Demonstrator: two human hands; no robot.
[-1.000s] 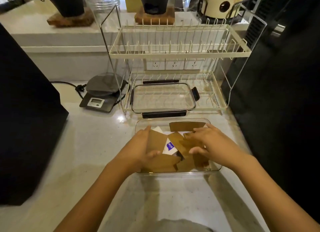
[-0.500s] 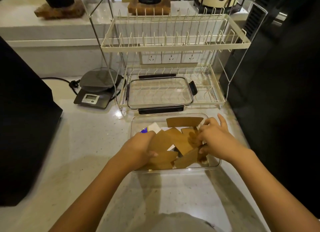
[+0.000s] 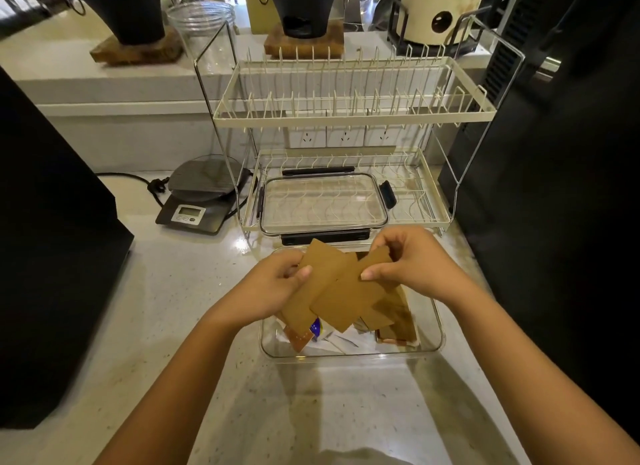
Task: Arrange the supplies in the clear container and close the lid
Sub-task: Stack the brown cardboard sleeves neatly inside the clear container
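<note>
Pale speckled table (image 3: 145,291) carried the clear container (image 3: 437,340); left hand (image 3: 268,291) and right hand (image 3: 414,262) each pinched flat brown cardboard sleeves (image 3: 341,291) above it, fingers grasping

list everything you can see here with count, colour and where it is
clear plastic container: one, transparent, on the counter nearest the person
brown paper packets: several, tan, held above and lying in the container
white paper packets: a few, white, on the container floor
clear lid with black clasps: one, on the rack's lower tier
cream wire dish rack: one, two tiers, behind the container
grey digital kitchen scale: one, left of the rack
clear glass jar: one, on the back ledge
black pots on wooden bases: two, back ledge
pale speckled counter: one
left hand: grips brown packets
right hand: pinches a brown packet
</note>
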